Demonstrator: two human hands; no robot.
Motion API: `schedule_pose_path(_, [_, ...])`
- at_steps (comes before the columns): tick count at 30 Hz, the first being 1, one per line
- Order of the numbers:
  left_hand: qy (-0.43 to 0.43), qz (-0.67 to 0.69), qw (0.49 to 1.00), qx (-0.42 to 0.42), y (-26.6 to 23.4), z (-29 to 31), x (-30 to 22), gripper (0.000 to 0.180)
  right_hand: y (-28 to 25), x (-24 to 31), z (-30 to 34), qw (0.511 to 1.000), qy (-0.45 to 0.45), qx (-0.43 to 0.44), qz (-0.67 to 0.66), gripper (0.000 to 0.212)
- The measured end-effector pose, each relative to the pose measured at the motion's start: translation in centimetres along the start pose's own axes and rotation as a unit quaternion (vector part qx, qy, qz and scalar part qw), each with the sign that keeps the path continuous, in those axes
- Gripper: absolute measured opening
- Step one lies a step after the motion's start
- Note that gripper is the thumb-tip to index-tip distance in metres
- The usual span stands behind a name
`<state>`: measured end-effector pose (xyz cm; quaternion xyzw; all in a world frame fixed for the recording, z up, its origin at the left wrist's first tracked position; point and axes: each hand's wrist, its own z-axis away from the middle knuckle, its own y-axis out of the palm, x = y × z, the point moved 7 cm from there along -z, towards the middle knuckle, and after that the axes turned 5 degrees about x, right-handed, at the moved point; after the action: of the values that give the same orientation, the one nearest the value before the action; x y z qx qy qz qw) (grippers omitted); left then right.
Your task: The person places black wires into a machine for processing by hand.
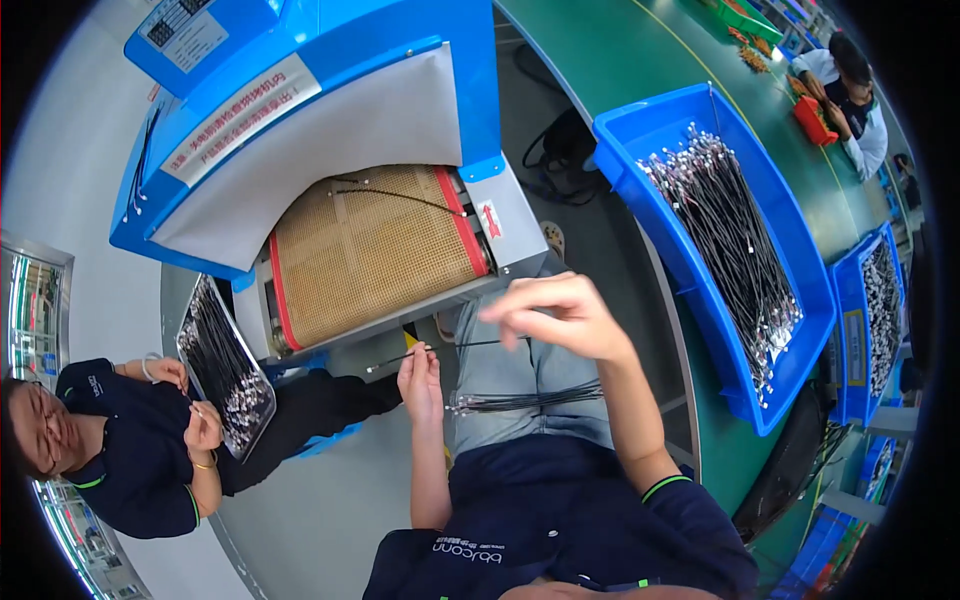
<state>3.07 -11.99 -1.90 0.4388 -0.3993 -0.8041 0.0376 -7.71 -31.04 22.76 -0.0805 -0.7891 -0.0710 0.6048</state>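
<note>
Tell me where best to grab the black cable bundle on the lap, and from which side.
Probably its middle, from above: the bundle lies crosswise on the jeans, strands gathered there, while its left end splays and its right end lies near the right forearm.

A blue machine stands ahead, a pale curtain hanging above its mesh belt, which has red edges; a red arrow sticker marks the metal frame beside the belt; a green worktop runs along the right; farther off, a pale-sleeved person leans by a red box, near a green tray.
</note>
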Motion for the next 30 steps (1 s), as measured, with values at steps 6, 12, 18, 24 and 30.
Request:
schedule_pose_path(6, [-0.028, -0.004, 1.0, 0.002, -1.9, -1.8, 1.9, 0.014, 2.6, -16.6, 6.2, 0.869, 0.193, 0.07, 0.45, 0.023])
schedule_pose_path(12, [-0.095, -0.074, 0.992, 0.033, -2.3, -3.3, 4.1, 0.03, 1.7, -18.9, 5.9, 0.881, 0.181, 0.004, 0.436, 0.016])
schedule_pose_path(18, [-0.162, -0.3, 0.927, 0.154, -3.4, -1.8, 8.1, 0.025, 0.3, -20.0, -0.7, 0.904, 0.137, -0.057, 0.402, 0.017])
schedule_pose_path(24, [-0.138, -0.487, 0.82, 0.269, -3.2, -0.2, 11.0, 0.023, -0.5, -24.5, -9.2, 0.894, 0.105, -0.115, 0.42, 0.018])
schedule_pose_path(30, [-0.048, -0.616, 0.72, 0.315, -2.5, -0.1, 9.8, 0.026, 0.5, -28.5, -13.8, 0.868, 0.157, -0.144, 0.448, 0.02])
